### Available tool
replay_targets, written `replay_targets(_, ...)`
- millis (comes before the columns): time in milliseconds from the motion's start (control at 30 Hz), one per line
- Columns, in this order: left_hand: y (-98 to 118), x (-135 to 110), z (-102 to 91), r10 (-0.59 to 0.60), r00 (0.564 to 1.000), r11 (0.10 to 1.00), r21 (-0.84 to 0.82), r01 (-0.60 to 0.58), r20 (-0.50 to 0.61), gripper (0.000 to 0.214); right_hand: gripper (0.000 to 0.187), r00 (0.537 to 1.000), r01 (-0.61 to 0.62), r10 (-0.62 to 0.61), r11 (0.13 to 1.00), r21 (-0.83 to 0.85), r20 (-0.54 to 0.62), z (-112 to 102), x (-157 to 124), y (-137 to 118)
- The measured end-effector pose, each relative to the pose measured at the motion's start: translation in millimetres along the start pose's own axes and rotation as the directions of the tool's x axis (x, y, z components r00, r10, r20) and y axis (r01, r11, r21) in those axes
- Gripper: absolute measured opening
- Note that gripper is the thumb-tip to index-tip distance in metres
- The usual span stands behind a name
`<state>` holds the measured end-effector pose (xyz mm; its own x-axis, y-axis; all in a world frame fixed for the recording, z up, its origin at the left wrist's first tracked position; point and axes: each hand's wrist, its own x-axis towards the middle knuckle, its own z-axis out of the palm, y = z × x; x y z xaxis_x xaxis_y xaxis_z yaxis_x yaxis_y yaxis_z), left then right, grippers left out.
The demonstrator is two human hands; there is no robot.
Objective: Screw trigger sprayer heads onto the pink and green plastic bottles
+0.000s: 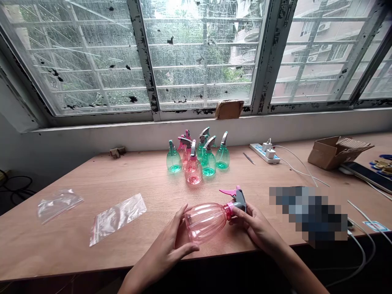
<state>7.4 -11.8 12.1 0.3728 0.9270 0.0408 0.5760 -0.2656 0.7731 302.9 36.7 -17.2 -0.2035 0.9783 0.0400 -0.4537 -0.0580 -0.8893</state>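
Observation:
A clear pink spray bottle [205, 222] lies sideways just over the near edge of the table, its base to the left. Its grey spray head with a pink trigger [239, 200] points up and away from me. My right hand [252, 224] is closed around the neck and head, thumb on the collar. At the other end my left hand [173, 237] cups the base, fingertips on the far side and thumb along the near side. Farther back stands a cluster of upright spray bottles, among them a pink one [193, 169] and a green one [209, 163].
Two clear zip bags [119, 218] [59, 204] lie on the left of the wooden table [137, 175]. A white power strip [265, 153], tweezers [249, 158] and an open cardboard box [326, 153] are at the right. Cables and a blurred-out object [309, 214] lie nearer.

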Motion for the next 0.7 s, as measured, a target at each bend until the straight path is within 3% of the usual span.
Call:
replay_targets(267,3.4,1.5,2.2,0.036,0.999,0.999,0.036,-0.035,-0.032,0.106,0.032,1.000,0.004,-0.004,1.000,-0.013,0.007,1.3,-0.9,-0.9)
replay_targets(500,4.1,-2.3,-1.2,0.018,1.000,1.000,-0.018,-0.018,-0.003,0.078,0.032,1.000,0.003,-0.003,1.000,-0.024,0.012,2.8,-1.5,-2.8)
replay_targets(700,3.0,0.1,1.7,0.024,0.999,0.999,0.022,-0.023,-0.032,0.094,0.032,1.000,0.011,-0.011,1.000,-0.008,-0.006,1.6,-0.9,-1.1)
